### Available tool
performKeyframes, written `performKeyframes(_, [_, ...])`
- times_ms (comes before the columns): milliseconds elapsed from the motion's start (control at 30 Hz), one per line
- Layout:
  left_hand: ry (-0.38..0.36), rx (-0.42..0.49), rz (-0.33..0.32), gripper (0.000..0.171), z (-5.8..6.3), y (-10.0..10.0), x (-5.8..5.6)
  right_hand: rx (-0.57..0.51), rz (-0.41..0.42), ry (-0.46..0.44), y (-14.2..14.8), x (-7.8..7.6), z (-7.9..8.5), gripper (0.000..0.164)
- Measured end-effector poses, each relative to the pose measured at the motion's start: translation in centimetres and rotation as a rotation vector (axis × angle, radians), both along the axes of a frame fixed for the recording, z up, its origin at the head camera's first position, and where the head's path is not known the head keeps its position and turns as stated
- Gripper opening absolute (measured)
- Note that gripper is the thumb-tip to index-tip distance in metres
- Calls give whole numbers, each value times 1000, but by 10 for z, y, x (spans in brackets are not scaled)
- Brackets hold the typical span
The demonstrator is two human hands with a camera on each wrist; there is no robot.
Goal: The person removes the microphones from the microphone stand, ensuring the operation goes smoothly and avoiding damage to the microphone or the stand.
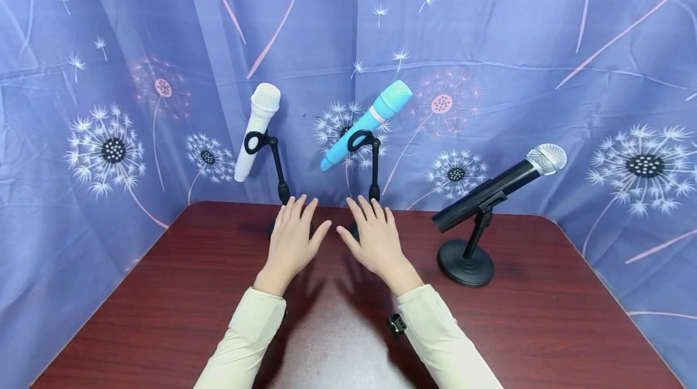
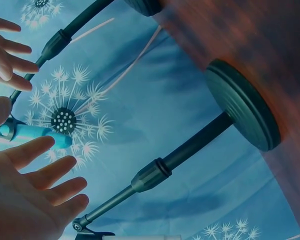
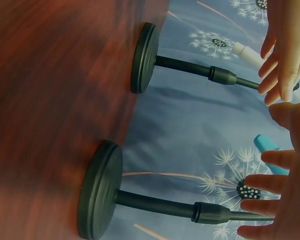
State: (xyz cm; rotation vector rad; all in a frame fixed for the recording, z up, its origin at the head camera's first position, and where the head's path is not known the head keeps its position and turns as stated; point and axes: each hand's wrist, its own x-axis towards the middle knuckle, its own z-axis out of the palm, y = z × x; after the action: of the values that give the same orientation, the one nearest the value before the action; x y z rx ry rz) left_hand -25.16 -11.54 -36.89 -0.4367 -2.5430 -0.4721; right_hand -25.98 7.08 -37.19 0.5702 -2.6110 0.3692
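Both hands hover over the table with fingers spread, holding nothing. My left hand (image 1: 292,241) is in front of the stand of a white microphone (image 1: 257,129), which leans in a black clip. Beside it, my right hand (image 1: 376,241) is in front of the stand of a blue microphone (image 1: 370,123), also tilted in its clip. In the left wrist view a round black base (image 2: 242,105) stands on the table apart from the fingers (image 2: 55,175). The right wrist view shows the blue microphone's stand base (image 3: 100,192), with the right fingers (image 3: 265,184) near its pole.
A black microphone (image 1: 490,192) with a silver head rests on a short stand (image 1: 466,263) at the right. The dark red wooden table (image 1: 163,292) ends at a blue curtain (image 1: 327,26) with dandelion prints. Something small and black (image 1: 397,323) sits at the right cuff.
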Motion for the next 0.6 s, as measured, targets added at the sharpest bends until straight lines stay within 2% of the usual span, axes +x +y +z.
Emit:
performKeyframes(233, [47, -3, 1, 53, 6, -6, 0, 3, 37, 7, -6, -4, 7, 60])
performKeyframes(600, [99, 35, -4, 48, 19, -18, -1, -24, 119, -59, -16, -9, 20, 60])
